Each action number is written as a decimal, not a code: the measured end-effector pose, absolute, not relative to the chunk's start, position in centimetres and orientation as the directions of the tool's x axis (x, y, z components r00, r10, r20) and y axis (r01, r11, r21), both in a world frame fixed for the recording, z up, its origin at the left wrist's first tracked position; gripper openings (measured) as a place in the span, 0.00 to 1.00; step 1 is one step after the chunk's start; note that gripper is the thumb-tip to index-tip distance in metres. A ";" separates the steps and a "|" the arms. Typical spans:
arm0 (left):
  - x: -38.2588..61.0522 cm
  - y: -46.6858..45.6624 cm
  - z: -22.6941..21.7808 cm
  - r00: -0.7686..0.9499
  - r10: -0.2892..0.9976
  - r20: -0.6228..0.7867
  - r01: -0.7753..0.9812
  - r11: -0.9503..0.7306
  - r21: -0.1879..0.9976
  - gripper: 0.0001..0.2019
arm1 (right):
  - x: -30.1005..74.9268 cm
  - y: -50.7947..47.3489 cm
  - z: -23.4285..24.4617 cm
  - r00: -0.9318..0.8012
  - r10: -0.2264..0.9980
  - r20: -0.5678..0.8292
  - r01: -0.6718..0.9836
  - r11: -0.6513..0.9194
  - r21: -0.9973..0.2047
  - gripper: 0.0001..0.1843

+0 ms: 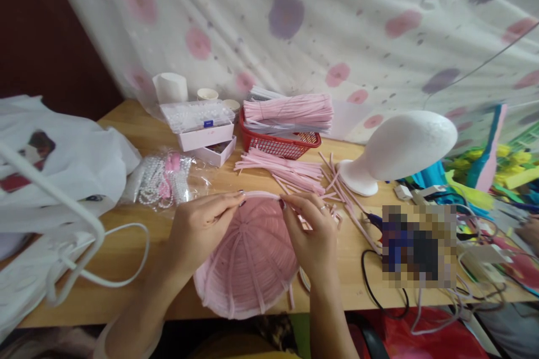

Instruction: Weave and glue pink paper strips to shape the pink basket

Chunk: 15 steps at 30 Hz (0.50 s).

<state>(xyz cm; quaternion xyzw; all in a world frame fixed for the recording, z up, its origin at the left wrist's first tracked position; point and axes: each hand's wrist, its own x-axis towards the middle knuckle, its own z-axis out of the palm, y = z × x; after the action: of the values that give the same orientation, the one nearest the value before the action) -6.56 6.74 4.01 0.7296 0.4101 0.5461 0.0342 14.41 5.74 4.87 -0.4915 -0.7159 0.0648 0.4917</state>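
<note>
A pink bowl-shaped piece (252, 258), made of pipe cleaners with ribs spreading from one centre, rests at the table's front edge with its hollow side facing me. At its far rim my left hand (206, 224) pinches the edge between thumb and fingers. My right hand (309, 230), wearing a ring, pinches the same rim a little further right. Between the two hands a pale pink strip runs along the rim. Just beyond lies a bundle of pink pipe cleaners (286, 168), with loose ones scattered to its right.
Behind stand a red basket (278, 143) of pipe cleaners and a bead box (197, 118). A white foam head (408, 143) stands right, near tangled cables. Left are bagged pearl strings (162, 179) and a white lamp arm (63, 196). Another person's hand (528, 230) shows at far right.
</note>
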 end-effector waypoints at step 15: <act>-6.1 5.8 4.2 0.127 0.560 0.819 0.622 -0.688 0.374 0.06 | 13.4 5.3 3.6 0.093 0.679 0.729 0.628 0.528 -0.572 0.11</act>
<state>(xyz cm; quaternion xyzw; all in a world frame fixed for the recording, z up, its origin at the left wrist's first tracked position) -6.10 5.76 4.21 0.7501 0.3940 0.5304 -0.0290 13.38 5.33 3.58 -0.4853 -0.6732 0.0227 0.5575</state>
